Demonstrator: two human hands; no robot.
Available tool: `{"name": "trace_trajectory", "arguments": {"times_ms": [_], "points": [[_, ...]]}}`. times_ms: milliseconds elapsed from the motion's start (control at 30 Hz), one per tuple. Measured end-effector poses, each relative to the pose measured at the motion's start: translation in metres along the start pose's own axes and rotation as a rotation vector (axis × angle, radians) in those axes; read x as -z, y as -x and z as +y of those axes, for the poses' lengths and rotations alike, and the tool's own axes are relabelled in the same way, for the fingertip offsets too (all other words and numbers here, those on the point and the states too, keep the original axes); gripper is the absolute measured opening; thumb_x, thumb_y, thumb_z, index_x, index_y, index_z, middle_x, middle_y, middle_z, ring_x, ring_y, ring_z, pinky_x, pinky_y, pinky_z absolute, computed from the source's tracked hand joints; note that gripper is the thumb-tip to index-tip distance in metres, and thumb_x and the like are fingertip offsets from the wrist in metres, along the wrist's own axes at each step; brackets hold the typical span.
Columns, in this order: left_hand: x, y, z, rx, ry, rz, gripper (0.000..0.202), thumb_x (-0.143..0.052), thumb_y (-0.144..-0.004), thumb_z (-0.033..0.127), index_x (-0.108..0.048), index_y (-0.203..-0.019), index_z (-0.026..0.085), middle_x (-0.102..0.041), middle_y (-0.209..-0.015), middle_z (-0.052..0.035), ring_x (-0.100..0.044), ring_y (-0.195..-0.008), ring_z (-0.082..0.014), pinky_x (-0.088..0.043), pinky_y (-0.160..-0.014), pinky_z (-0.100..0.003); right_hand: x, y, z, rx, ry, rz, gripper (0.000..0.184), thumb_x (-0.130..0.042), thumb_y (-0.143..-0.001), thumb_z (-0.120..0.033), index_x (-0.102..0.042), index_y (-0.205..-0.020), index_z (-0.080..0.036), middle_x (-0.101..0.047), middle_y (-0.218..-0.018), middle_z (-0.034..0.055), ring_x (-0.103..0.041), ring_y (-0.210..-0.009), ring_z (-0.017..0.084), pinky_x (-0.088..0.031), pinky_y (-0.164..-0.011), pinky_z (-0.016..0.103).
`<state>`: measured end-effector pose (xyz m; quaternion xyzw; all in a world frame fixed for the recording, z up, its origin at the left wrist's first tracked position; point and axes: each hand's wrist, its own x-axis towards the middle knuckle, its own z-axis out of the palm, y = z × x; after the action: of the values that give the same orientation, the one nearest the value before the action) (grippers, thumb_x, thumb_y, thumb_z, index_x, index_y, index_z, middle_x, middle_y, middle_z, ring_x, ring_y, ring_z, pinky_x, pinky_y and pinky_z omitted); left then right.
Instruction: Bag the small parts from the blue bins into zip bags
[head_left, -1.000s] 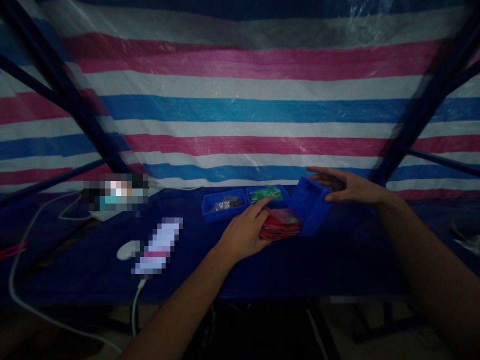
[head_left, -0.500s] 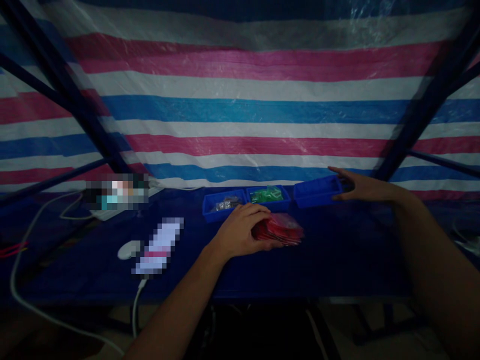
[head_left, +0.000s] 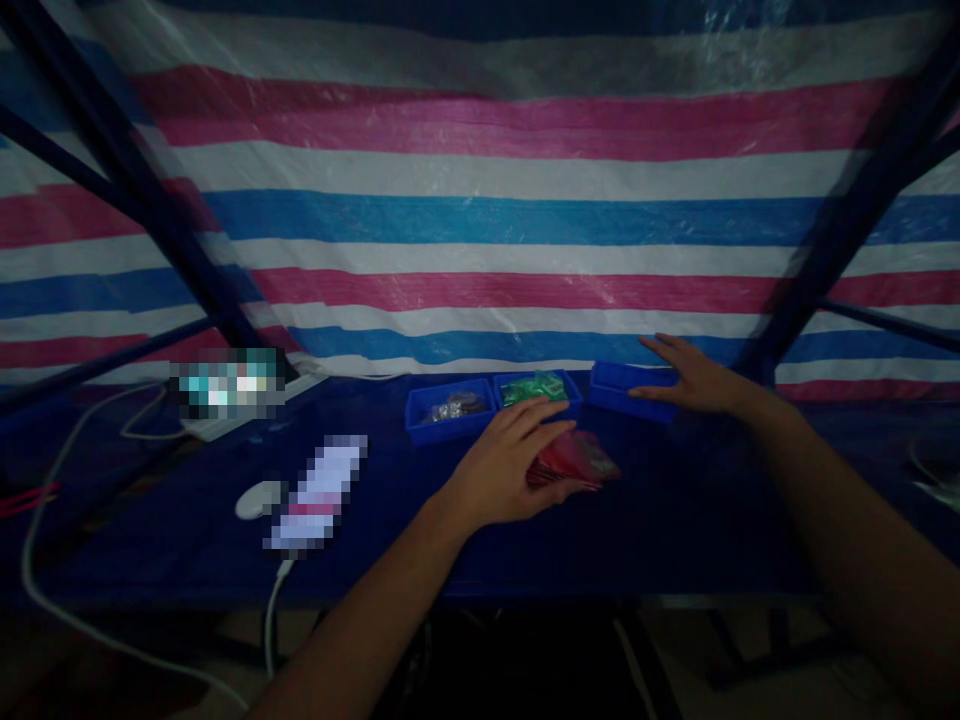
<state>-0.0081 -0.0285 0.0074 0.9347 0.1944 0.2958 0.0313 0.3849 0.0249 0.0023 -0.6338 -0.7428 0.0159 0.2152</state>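
Observation:
My left hand (head_left: 506, 470) is closed around a stack of thin red plastic packets (head_left: 576, 458), low over the dark blue table. Its fingers lie across the top of the stack and the thumb is along the near side. At the right end of a row of small blue bins, my right hand (head_left: 694, 378) is spread wide beside the right blue bin (head_left: 626, 388), thumb near its front wall and fingers above its back. Whether the hand touches the bin I cannot tell. Just behind my left hand stands the middle bin with green packets (head_left: 534, 387).
The left bin (head_left: 448, 425) holds clear and silvery small items. On the table's left lie a phone (head_left: 321, 492) with a cable, a white round object (head_left: 257, 500) and a power strip (head_left: 225, 422). A striped plastic sheet (head_left: 510, 220) and blue metal posts (head_left: 825, 240) stand behind.
My left hand has shifted slightly right with the red packets. The right bin has moved from tilted to straighter beside the middle one, and my right hand has moved left with its fingers spread.

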Motion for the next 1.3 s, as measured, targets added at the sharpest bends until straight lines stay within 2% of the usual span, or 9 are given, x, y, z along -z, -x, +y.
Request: {"name": "trace_trajectory", "arguments": {"times_ms": [33, 133, 267, 433, 700, 900, 1100, 1200, 1300], "points": [[-0.004, 0.0, 0.0, 0.003, 0.002, -0.05, 0.069, -0.071, -0.09, 0.054, -0.049, -0.149, 0.025, -0.048, -0.158, -0.0112, -0.043, -0.148, -0.0305, -0.037, -0.123, -0.053, -0.001, -0.001, -0.014, 0.072, -0.014, 0.086, 0.099, -0.067, -0.079, -0.078, -0.035, -0.161, -0.033, -0.032, -0.17, 0.0077, -0.025, -0.157, 0.041, -0.023, -0.128, 0.062], [-0.013, 0.003, -0.004, 0.043, 0.014, -0.15, 0.064, -0.067, -0.093, 0.053, -0.051, -0.149, 0.025, -0.054, -0.153, -0.0106, -0.051, -0.141, -0.0287, -0.044, -0.118, -0.05, -0.003, 0.001, -0.056, 0.295, -0.147, 0.18, 0.069, -0.066, -0.087, -0.068, -0.057, -0.147, -0.035, -0.048, -0.158, 0.0069, -0.04, -0.149, 0.039, -0.028, -0.125, 0.064], [-0.017, 0.006, -0.009, 0.072, 0.035, -0.163, 0.059, -0.066, -0.095, 0.05, -0.053, -0.147, 0.025, -0.056, -0.15, -0.0102, -0.054, -0.138, -0.0277, -0.046, -0.116, -0.048, -0.011, 0.01, -0.097, 0.477, -0.293, 0.0, 0.045, -0.072, -0.088, -0.057, -0.071, -0.13, -0.038, -0.069, -0.126, 0.0065, -0.06, -0.124, 0.036, -0.047, -0.11, 0.063], [-0.013, 0.007, -0.011, 0.073, 0.1, -0.157, 0.06, -0.072, -0.092, 0.044, -0.053, -0.146, 0.025, -0.056, -0.148, -0.0103, -0.054, -0.137, -0.027, -0.045, -0.117, -0.046, -0.023, 0.018, -0.111, 0.521, -0.369, -0.283, 0.056, -0.082, -0.078, -0.057, -0.072, -0.129, -0.037, -0.07, -0.122, 0.0051, -0.067, -0.107, 0.03, -0.056, -0.094, 0.05], [-0.01, 0.007, -0.01, 0.131, 0.153, -0.17, 0.06, -0.072, -0.092, 0.046, -0.053, -0.146, 0.027, -0.051, -0.151, -0.0107, -0.051, -0.14, -0.0283, -0.043, -0.12, -0.046, -0.016, 0.021, -0.109, 0.342, -0.415, -0.573, 0.075, -0.088, -0.067, -0.058, -0.067, -0.135, -0.031, -0.068, -0.127, 0.0059, -0.064, -0.108, 0.027, -0.054, -0.09, 0.039], [-0.011, 0.008, -0.009, 0.154, 0.164, -0.153, 0.069, -0.071, -0.091, 0.048, -0.046, -0.15, 0.023, -0.044, -0.156, -0.013, -0.044, -0.147, -0.029, -0.039, -0.124, -0.046, -0.025, 0.022, -0.118, 0.362, -0.37, -0.489, 0.064, -0.082, -0.077, -0.057, -0.067, -0.133, -0.029, -0.071, -0.118, 0.0055, -0.065, -0.101, 0.025, -0.053, -0.086, 0.038], [-0.011, 0.009, -0.009, 0.164, 0.158, -0.145, 0.082, -0.071, -0.091, 0.05, -0.033, -0.159, 0.024, -0.037, -0.162, -0.0145, -0.038, -0.151, -0.031, -0.036, -0.126, -0.05, -0.037, 0.025, -0.128, 0.519, -0.414, -0.321, 0.061, -0.079, -0.084, -0.054, -0.063, -0.136, -0.028, -0.069, -0.128, 0.0078, -0.064, -0.114, 0.027, -0.051, -0.099, 0.042], [-0.006, 0.007, -0.008, 0.149, 0.156, -0.123, 0.074, -0.068, -0.094, 0.049, -0.037, -0.157, 0.024, -0.039, -0.161, -0.0141, -0.039, -0.15, -0.0299, -0.037, -0.125, -0.05, -0.038, 0.027, -0.134, 0.542, -0.417, -0.297, 0.061, -0.077, -0.086, -0.054, -0.061, -0.139, -0.027, -0.068, -0.133, 0.0086, -0.063, -0.119, 0.027, -0.05, -0.104, 0.044], [-0.002, 0.005, -0.008, 0.128, 0.134, -0.098, 0.056, -0.062, -0.098, 0.049, -0.052, -0.147, 0.024, -0.047, -0.154, -0.0131, -0.043, -0.146, -0.0284, -0.039, -0.123, -0.049, -0.037, 0.028, -0.137, 0.524, -0.397, -0.301, 0.069, -0.076, -0.088, -0.055, -0.054, -0.148, -0.027, -0.065, -0.141, 0.0099, -0.063, -0.124, 0.029, -0.05, -0.107, 0.046]]}}
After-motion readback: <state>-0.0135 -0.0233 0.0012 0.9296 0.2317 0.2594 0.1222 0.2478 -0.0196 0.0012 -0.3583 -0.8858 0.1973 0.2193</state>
